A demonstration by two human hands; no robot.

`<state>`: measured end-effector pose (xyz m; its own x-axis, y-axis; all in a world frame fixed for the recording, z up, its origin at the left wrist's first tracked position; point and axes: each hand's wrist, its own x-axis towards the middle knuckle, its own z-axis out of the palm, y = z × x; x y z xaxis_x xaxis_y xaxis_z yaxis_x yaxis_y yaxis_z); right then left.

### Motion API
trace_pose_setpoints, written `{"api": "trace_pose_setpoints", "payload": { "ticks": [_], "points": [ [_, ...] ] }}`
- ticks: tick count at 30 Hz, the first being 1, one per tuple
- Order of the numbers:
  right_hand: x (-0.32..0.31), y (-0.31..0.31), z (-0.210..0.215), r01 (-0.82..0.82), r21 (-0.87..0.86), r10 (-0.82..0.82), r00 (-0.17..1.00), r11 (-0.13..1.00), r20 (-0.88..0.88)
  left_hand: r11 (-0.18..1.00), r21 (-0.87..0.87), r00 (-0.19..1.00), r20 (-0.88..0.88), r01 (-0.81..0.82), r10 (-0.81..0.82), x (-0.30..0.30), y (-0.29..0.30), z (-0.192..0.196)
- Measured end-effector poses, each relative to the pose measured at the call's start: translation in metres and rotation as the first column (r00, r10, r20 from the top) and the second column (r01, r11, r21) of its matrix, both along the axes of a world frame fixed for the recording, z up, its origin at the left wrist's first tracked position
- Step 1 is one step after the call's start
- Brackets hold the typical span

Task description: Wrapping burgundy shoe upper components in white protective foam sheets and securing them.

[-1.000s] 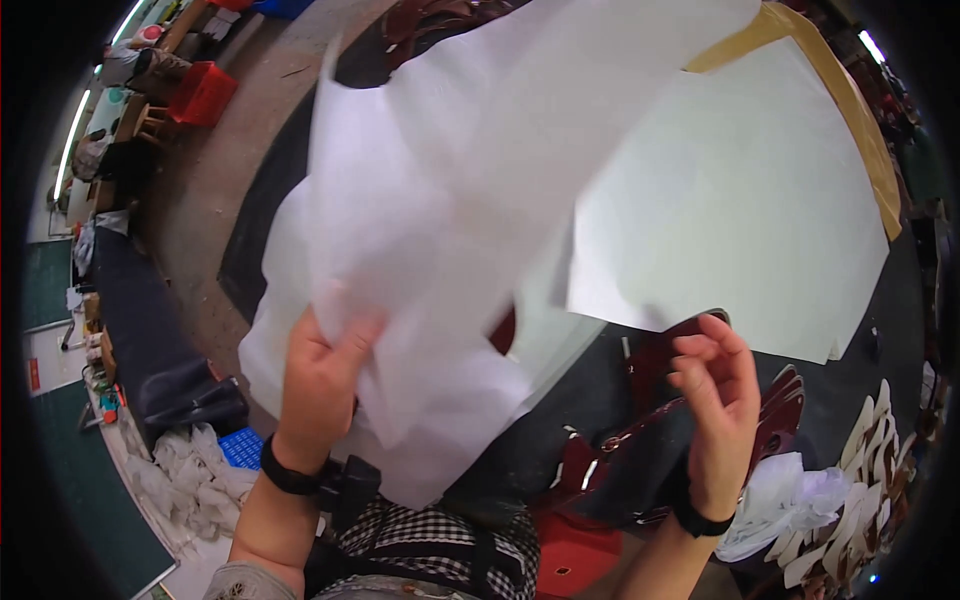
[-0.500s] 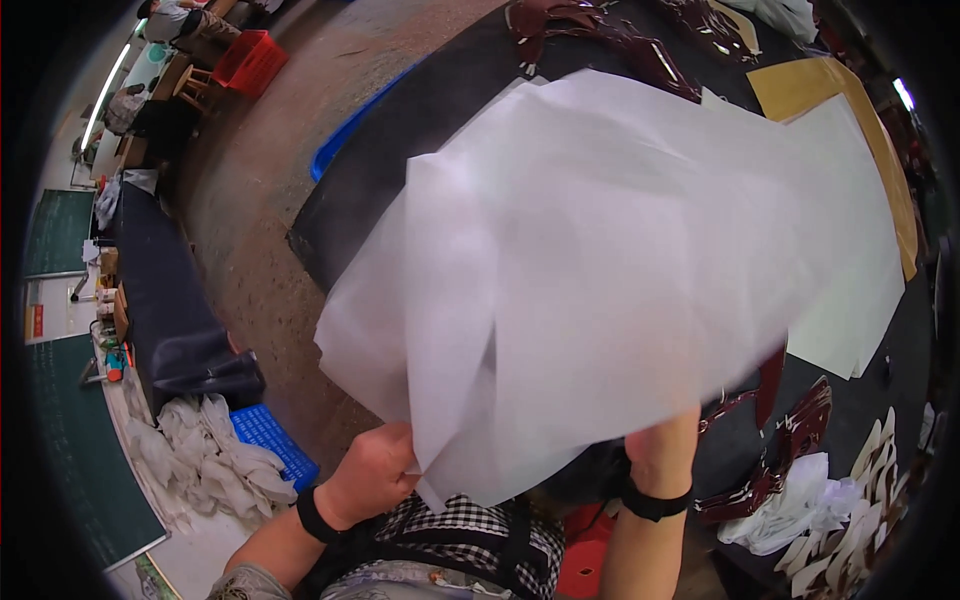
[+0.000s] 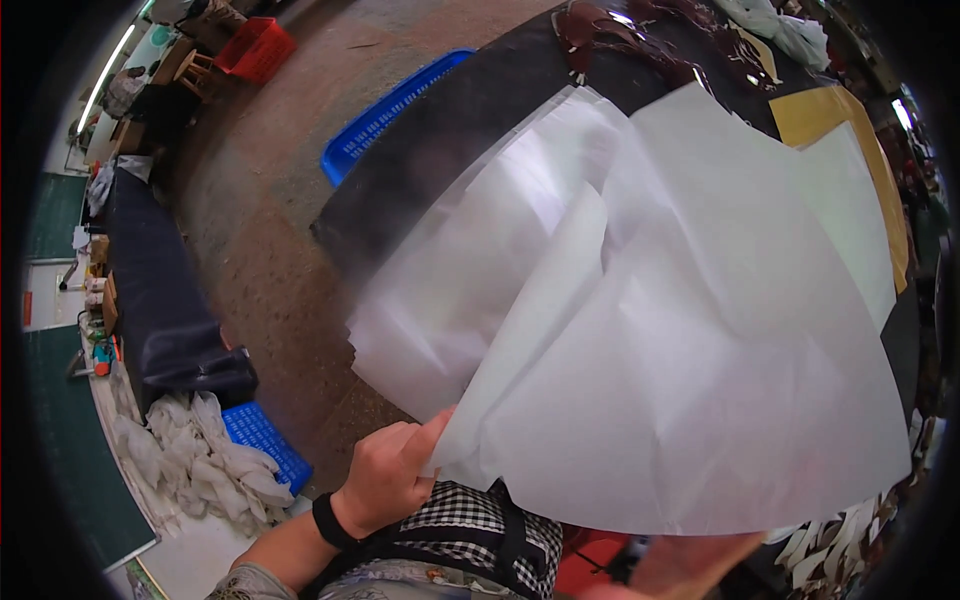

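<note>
L hand [image 3: 385, 478] fingers pinched on white paper sheets [image 3: 680, 380] at near-left corner; sheets fan up-right over black tabletop [image 3: 450, 130]. R hand hidden under sheets, grip can't tell.

A black wristband [image 3: 328, 521] circles the left wrist, above a black-and-white checked garment [image 3: 470, 520].

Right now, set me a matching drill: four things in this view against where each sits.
Things:
1. thin white tissue paper sheets
2. blue plastic crate
3. red plastic crate
4. heap of white cloth pieces

Places:
A. on the floor at lower left, beside a dark bench
B. pinched at the lower corner by the left hand
C. far upper left
D. against the black table's far left edge

Pairs: 1-B, 2-D, 3-C, 4-A
</note>
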<state>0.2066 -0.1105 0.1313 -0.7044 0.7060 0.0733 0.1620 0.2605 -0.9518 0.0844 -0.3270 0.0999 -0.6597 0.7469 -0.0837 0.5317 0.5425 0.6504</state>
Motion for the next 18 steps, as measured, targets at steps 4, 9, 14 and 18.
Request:
{"api": "trace_pose_setpoints", "payload": {
  "ticks": [4, 9, 14, 18],
  "points": [
    [-0.009, 0.001, 0.003, -0.038, 0.242, 0.003, 0.99, 0.969, 0.144, 0.995, 0.05, 0.995, -0.058, 0.088, -0.085, -0.003, -0.004, 0.004],
    [-0.091, 0.029, 0.026, -0.239, -0.654, -0.05, 0.92, 0.718, -0.39, 0.986, 0.167, 0.966, -0.255, -0.008, 0.051, -0.034, -0.011, 0.008],
    [-0.095, 0.025, 0.018, -0.343, -0.078, 0.295, 0.886, 0.936, -0.358, 0.988, 0.02, 0.976, -0.162, 0.152, -0.147, -0.042, 0.022, 0.034],
    [-0.106, 0.007, -0.004, -0.097, 0.243, 0.117, 0.991, 0.965, -0.069, 0.971, 0.002, 0.955, -0.181, 0.241, -0.237, -0.027, 0.037, 0.015]
  ]
}}
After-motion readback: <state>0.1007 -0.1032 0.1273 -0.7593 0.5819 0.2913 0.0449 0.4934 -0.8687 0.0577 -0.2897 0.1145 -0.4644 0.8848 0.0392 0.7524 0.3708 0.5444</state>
